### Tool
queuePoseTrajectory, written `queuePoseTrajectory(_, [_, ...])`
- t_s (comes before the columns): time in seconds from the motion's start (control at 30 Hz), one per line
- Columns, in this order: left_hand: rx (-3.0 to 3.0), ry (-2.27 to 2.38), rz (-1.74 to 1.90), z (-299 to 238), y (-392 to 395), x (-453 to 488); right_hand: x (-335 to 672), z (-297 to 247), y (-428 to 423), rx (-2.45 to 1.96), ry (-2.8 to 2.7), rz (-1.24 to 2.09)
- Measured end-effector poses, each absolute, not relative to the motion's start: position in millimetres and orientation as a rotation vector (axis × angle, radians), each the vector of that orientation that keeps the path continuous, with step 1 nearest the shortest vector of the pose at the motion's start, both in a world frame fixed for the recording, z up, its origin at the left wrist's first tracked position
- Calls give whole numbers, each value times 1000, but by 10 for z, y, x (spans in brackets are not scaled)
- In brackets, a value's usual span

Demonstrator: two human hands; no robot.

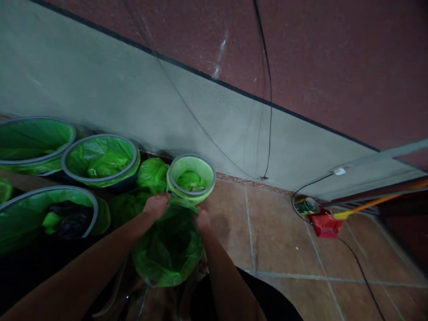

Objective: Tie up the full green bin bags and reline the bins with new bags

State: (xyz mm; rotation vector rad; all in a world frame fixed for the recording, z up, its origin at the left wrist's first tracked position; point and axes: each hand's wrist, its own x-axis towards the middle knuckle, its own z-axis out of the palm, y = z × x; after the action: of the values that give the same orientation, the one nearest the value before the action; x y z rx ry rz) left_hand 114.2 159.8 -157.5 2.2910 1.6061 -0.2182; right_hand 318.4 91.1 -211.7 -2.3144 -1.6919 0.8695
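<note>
I see the green bag (170,252) low in the middle, just in front of me, hanging open with its mouth up over the tiled floor (284,240). My left hand (156,206) is at the far left edge of the bag's mouth, and its grip is closed tight on the thin plastic there. My right hand (202,221) is at the right edge of the mouth, and its grip is closed on the plastic too. Just past my hands, on the far side, stands a small round bin (191,176) with a green liner in it. A puffy green lump (153,174) sits right beside it on the left. Further left there is a middle bin (100,158) and then a big bin (33,140) at the edge, both lined in green. Nearer to me on the left is another bin (50,214) with something dark inside. All of them stand along a grey wall (133,89). A black cable (268,111) hangs down that wall. Far off to the right, a red thing (326,225) lies on the floor, with a yellow and orange stick (368,205) lying just past it.
</note>
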Motion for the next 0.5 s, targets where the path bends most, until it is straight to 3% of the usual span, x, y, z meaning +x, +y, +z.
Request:
queuePoseTrajectory(0.37, [1978, 1755, -241, -1487, 1602, 860, 2990, -2125, 279, -2492, -1146, 836])
queuePoseTrajectory(0.5, [1976, 1640, -177, -1489, 1621, 781, 2707, -2272, -118, -2305, -873, 817])
